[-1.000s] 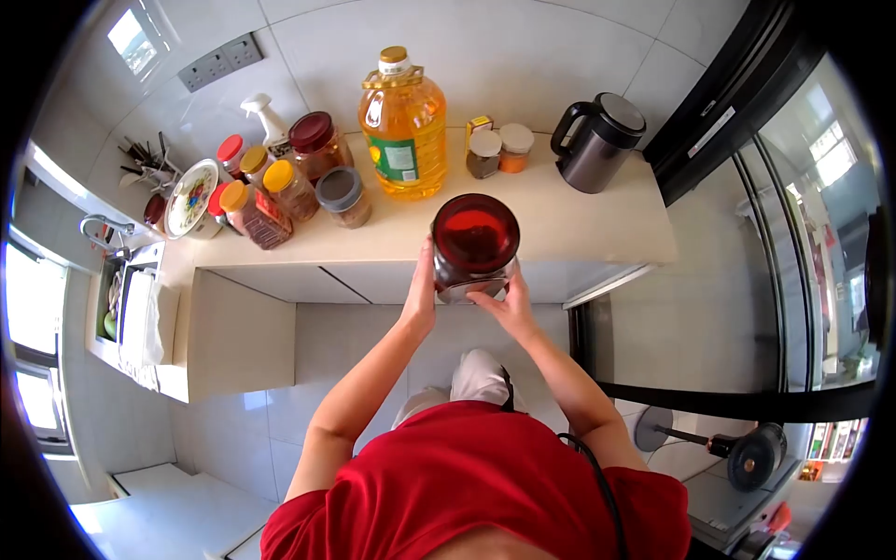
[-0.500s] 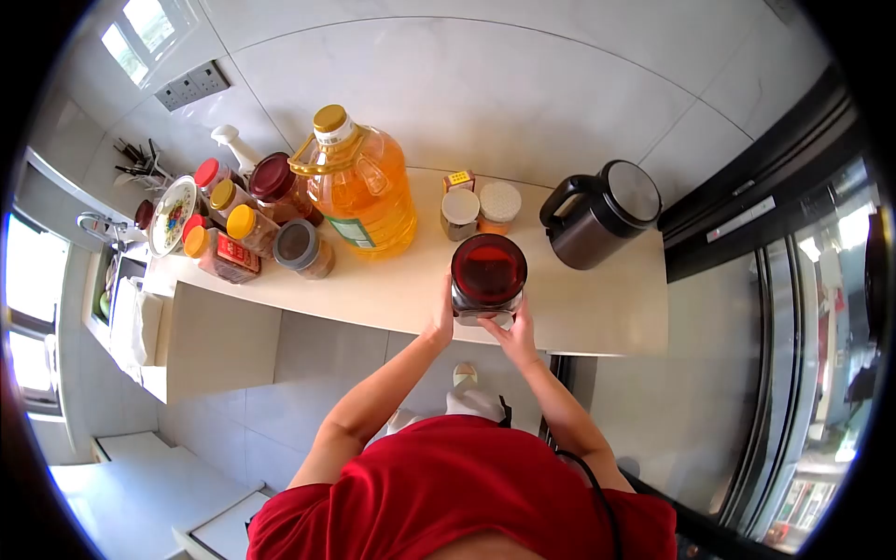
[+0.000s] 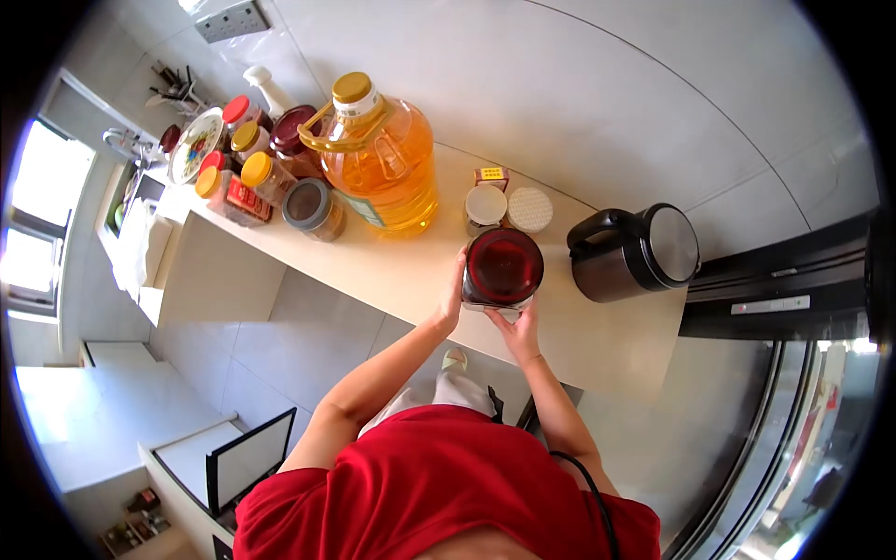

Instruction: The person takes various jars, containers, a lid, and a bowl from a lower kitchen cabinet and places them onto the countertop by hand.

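Note:
A jar with a dark red lid (image 3: 504, 267) is held upright between my two hands, over the front part of the counter. My left hand (image 3: 453, 294) is closed along its left side. From below right, my right hand (image 3: 518, 331) grips the jar near its base, with some of the fingers hidden. Just behind the jar stand a small white-lidded jar (image 3: 485, 206) and another with a textured white lid (image 3: 530, 211). A small yellow and dark red box (image 3: 491, 178) sits behind them.
Left of the jar, a large oil bottle (image 3: 383, 168) stands beside several lidded spice jars (image 3: 263, 175) and a grey-lidded jar (image 3: 314, 209). A dark kettle (image 3: 635, 252) is on the right. The pale counter (image 3: 607, 350) ends at the front above the floor.
The view has turned, so the counter now slants down to the right. Both hands keep their hold on the red-lidded jar, which shows little movement relative to the counter.

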{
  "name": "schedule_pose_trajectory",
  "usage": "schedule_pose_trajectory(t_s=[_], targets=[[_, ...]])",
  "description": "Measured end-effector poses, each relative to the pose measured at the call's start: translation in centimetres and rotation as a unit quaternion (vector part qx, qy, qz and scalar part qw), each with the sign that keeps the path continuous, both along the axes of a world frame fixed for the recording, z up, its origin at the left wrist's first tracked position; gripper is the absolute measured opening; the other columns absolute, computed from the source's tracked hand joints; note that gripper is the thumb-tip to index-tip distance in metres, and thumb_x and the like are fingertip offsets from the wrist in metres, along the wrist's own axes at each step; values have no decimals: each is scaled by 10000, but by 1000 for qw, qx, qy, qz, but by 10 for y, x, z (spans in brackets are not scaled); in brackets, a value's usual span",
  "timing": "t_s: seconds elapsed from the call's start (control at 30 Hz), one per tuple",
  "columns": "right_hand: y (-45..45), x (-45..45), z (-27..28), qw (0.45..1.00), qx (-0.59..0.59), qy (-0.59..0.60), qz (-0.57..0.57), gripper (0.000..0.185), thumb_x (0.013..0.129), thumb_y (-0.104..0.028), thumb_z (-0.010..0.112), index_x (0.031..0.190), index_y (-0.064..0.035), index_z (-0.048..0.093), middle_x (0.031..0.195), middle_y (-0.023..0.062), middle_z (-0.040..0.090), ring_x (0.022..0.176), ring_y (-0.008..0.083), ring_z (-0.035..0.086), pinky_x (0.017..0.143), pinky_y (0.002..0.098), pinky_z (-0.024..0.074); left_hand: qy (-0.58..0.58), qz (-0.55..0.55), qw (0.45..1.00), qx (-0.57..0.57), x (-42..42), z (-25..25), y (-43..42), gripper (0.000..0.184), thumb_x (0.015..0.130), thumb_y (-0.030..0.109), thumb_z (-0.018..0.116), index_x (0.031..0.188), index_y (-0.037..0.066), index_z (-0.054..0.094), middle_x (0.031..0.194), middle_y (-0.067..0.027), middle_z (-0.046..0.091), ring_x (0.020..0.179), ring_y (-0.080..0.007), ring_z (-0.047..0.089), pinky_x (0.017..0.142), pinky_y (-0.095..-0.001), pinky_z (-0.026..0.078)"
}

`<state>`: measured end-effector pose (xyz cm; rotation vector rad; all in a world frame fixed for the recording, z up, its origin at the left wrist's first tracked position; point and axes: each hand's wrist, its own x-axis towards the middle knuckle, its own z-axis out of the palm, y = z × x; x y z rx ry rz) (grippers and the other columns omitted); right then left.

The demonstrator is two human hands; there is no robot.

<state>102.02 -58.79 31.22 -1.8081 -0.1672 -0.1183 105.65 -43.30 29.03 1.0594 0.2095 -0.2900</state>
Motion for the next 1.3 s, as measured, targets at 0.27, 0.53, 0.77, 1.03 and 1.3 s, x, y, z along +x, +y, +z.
schedule_pose_trajectory(t_s=[0.27,0.53,0.77,1.03,1.3], targets=[[-1,17,0,1000,10,-17,21,792,675,-120,775,1294,1,296,1205,144,485,1096,241,496,962,351,369,-64,26,997,35,10,34,-3,652,948,450,325,1421,39,146,1474,-112,174,1360,-202,156,1098,-286,119],[1,3,-8,995,95,10,-12,733,702,-108,730,1316,-51,334,1262,93,432,1138,197,435,966,349,350,127,12,992,23,5,-21,5,709,869,630,329,1263,47,426,1203,-106,485,1092,-207,470,945,-323,340],[37,-86,23,982,99,159,-18,568,904,-319,468,1340,-2,289,1361,152,336,1267,252,326,1011,410,308,115,64,980,-147,-111,9,96,718,868,622,336,1412,162,243,1452,-144,233,1369,-247,134,1084,-438,165],[174,-155,-30,843,212,407,280,428,924,-281,451,1279,-46,410,1232,119,475,1139,211,452,961,341,370,68,439,850,-282,-438,-43,235,594,893,506,429,1351,134,359,1309,-127,460,1248,-241,371,1044,-404,273],[389,-341,-38,595,132,641,467,443,934,-309,443,1278,-31,415,1254,134,474,1159,222,456,993,355,370,9,772,504,-387,-752,-77,249,490,867,368,545,1253,92,424,1183,-173,519,1078,-318,495,934,-439,410]])
